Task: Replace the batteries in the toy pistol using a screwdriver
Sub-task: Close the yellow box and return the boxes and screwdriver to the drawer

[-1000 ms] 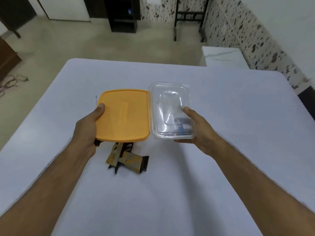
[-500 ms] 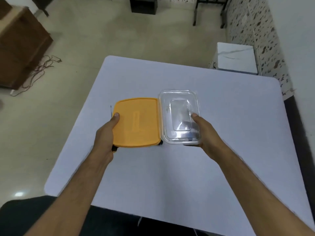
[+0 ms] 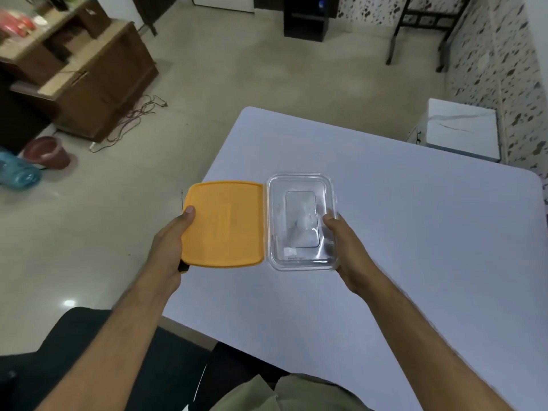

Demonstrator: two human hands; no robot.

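My left hand (image 3: pixel 170 249) grips the orange lid (image 3: pixel 223 223) with a screwdriver (image 3: pixel 181 203) beneath; my right hand (image 3: pixel 348 250) grips the clear container (image 3: pixel 302 222), above the bench (image 3: pixel 415 232). Toy pistol hidden.

A small white label (image 3: pixel 292 253) sits near the front edge of the clear plastic container (image 3: pixel 302 222) with a line of dark print under it, but the letters are too blurred to read, and no other writing shows anywhere.
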